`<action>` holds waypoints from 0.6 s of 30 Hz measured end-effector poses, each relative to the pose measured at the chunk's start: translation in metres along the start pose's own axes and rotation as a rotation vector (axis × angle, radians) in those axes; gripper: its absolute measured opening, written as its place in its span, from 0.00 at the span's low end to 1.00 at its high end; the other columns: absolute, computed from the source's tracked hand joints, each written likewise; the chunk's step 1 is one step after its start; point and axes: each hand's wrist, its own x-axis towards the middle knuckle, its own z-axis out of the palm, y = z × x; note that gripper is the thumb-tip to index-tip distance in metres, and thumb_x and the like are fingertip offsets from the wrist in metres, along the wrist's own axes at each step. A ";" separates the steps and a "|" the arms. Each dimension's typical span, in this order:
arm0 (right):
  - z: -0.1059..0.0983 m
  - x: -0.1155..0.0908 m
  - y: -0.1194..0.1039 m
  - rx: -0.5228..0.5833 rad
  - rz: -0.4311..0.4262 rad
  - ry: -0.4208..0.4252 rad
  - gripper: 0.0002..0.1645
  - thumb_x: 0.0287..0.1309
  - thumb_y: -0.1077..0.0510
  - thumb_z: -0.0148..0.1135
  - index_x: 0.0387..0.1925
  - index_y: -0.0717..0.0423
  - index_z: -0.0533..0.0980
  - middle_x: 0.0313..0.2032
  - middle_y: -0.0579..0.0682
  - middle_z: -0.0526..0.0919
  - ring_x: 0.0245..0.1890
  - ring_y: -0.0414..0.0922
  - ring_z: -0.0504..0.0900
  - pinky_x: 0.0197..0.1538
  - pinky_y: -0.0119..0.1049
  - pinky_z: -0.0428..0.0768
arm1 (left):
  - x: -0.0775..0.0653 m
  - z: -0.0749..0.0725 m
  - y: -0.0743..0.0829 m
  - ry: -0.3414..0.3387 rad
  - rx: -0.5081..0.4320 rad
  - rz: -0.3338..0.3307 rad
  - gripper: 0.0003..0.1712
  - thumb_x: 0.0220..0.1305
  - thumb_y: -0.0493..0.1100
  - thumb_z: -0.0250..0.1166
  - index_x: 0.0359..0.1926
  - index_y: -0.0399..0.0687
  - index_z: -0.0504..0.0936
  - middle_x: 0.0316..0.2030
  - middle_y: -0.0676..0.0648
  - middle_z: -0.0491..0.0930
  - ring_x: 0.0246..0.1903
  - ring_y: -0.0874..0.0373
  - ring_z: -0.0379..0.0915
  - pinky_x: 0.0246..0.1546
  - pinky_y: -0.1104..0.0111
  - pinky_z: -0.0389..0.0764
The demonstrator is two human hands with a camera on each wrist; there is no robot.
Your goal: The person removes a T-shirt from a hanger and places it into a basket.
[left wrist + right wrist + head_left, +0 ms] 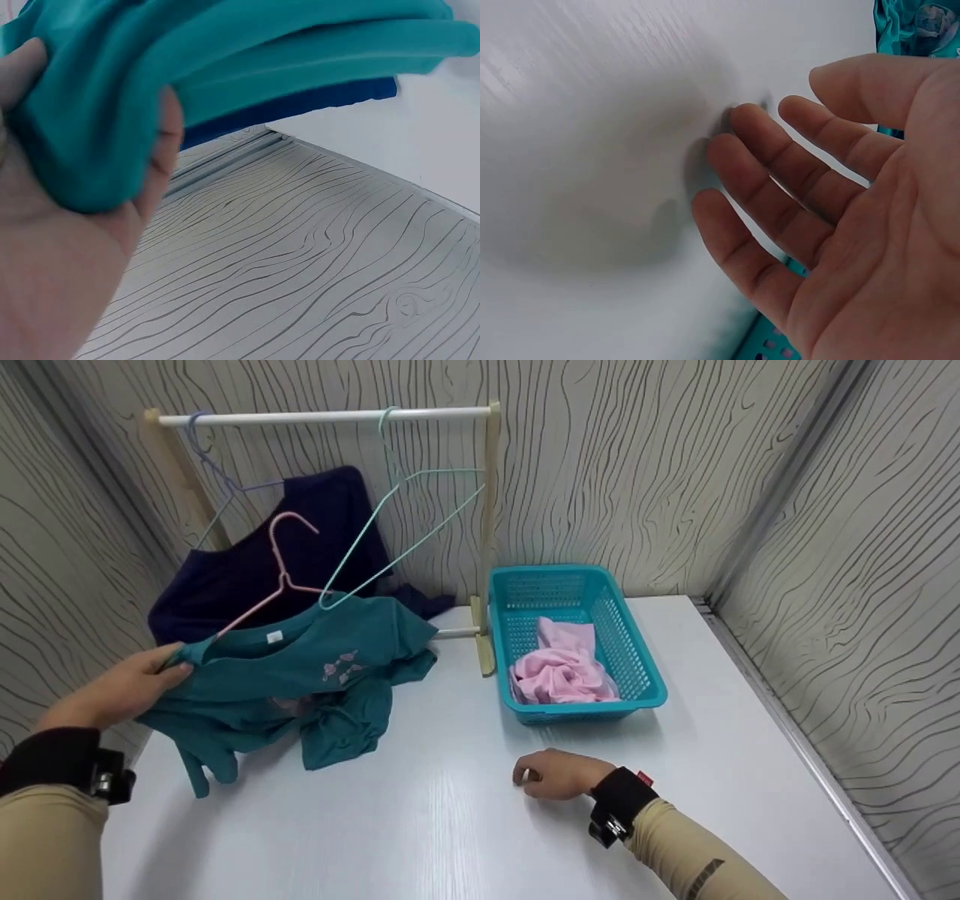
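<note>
Left hand [124,686] grips shirt [270,679]; right hand [559,775] holds nothing
The shirt hangs from the left fingers at one shoulder; right of them, the pink hanger [284,580] rises from the neckline, its hook off the rail [322,416]. The right fingers curl loosely, nearer than the basket [577,708]. Best practice: pinch cloth and hanger arm together, since the neckline may slip, and steer clear of the mint hanger [402,478], which could snag

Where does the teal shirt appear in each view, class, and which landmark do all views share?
Head: teal shirt left of centre, held by the left hand.
Left wrist: across the top.
Right wrist: top right corner, cut off by the edge.
Shared landmark: white table.
</note>
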 end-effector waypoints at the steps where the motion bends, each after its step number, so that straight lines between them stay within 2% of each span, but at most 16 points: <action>1: 0.000 0.000 0.000 0.002 0.000 -0.001 0.12 0.62 0.56 0.58 0.47 0.47 0.79 0.42 0.46 0.82 0.42 0.42 0.76 0.53 0.46 0.77 | 0.000 0.001 -0.001 -0.013 -0.004 -0.010 0.14 0.79 0.48 0.38 0.39 0.43 0.62 0.35 0.46 0.63 0.37 0.53 0.65 0.38 0.62 0.66; 5: 0.001 0.001 0.000 -0.001 -0.002 -0.007 0.12 0.62 0.56 0.58 0.47 0.47 0.79 0.42 0.46 0.82 0.41 0.42 0.76 0.53 0.45 0.77 | -0.002 0.004 -0.003 -0.060 -0.018 -0.048 0.12 0.79 0.47 0.40 0.40 0.44 0.62 0.35 0.47 0.62 0.37 0.53 0.65 0.37 0.63 0.66; 8: 0.001 0.001 -0.001 -0.001 -0.005 -0.009 0.12 0.62 0.56 0.58 0.47 0.47 0.79 0.42 0.46 0.82 0.42 0.42 0.76 0.54 0.46 0.77 | -0.003 0.008 -0.007 -0.068 -0.015 -0.045 0.10 0.78 0.43 0.41 0.41 0.43 0.63 0.35 0.47 0.62 0.36 0.53 0.64 0.36 0.63 0.65; 14: 0.001 0.003 -0.003 0.003 -0.006 -0.013 0.12 0.62 0.56 0.58 0.47 0.47 0.79 0.43 0.46 0.82 0.42 0.43 0.75 0.54 0.47 0.76 | -0.009 0.016 -0.018 -0.009 -0.015 -0.016 0.09 0.78 0.40 0.40 0.43 0.41 0.64 0.35 0.46 0.64 0.35 0.55 0.64 0.37 0.63 0.65; 18: 0.000 0.004 -0.004 -0.017 -0.022 0.001 0.12 0.62 0.57 0.58 0.47 0.48 0.79 0.41 0.46 0.81 0.41 0.43 0.74 0.53 0.46 0.76 | -0.016 0.022 -0.022 0.005 -0.027 0.006 0.09 0.78 0.40 0.39 0.43 0.40 0.64 0.34 0.47 0.63 0.34 0.57 0.65 0.37 0.63 0.66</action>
